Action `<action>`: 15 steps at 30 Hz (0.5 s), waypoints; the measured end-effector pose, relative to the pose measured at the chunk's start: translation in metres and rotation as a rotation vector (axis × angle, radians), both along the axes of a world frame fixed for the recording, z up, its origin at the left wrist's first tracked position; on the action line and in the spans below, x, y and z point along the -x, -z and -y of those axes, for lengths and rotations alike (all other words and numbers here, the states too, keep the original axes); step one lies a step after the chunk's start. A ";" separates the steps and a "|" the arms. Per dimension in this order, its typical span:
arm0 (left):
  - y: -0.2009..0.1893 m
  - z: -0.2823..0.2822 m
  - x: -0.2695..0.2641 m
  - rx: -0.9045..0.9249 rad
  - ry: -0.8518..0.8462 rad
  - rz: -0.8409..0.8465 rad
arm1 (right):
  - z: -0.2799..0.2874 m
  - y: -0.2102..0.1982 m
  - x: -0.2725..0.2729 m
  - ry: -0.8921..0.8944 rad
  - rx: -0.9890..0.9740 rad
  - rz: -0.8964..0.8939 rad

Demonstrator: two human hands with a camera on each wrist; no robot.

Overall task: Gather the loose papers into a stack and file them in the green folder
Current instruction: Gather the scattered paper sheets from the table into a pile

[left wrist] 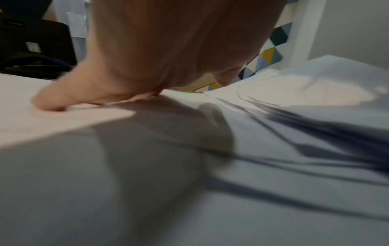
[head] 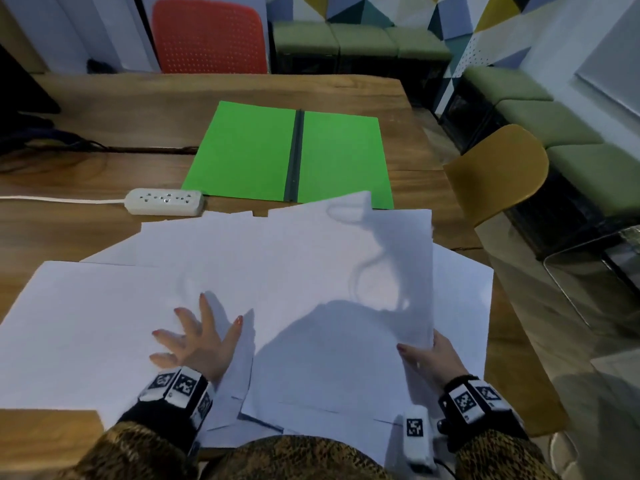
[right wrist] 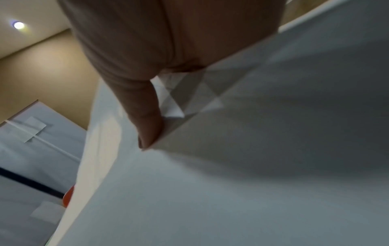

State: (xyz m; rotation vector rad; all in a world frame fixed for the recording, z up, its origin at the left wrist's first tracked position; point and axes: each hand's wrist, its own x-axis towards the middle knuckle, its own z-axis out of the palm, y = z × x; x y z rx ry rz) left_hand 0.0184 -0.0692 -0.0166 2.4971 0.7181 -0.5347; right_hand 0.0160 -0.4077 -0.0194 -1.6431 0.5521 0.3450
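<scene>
Several loose white papers [head: 214,258] lie spread and overlapping across the near half of the wooden table [head: 415,174]. The green folder [head: 249,154] lies open and flat beyond them, dark spine in the middle. My left hand [head: 194,337] rests with fingers spread flat on the sheets at the left [left wrist: 63,129]. My right hand [head: 433,355] pinches the right edge of a few sheets [head: 346,278], thumb on top, and holds them lifted and curved off the table. In the right wrist view the thumb [right wrist: 147,116] presses on the raised paper [right wrist: 231,166].
A white power strip [head: 164,201] with its cable lies left of the folder, just beyond the papers. A yellow chair [head: 502,171] stands at the table's right edge, a red chair [head: 207,36] at the far side. Dark cables [head: 41,140] lie at the far left.
</scene>
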 end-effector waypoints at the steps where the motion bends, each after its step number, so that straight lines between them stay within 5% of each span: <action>1: -0.001 0.005 0.000 -0.013 0.090 -0.025 | 0.000 -0.001 -0.001 0.018 -0.026 0.011; 4: -0.003 0.006 0.003 -0.054 0.258 -0.034 | 0.002 -0.003 -0.002 0.057 -0.095 0.030; 9: -0.021 -0.029 0.005 -0.040 -0.217 0.202 | 0.013 0.004 -0.003 0.034 -0.014 0.002; 15: -0.034 -0.055 -0.015 0.206 -0.301 0.105 | 0.011 0.000 -0.009 -0.057 0.108 -0.004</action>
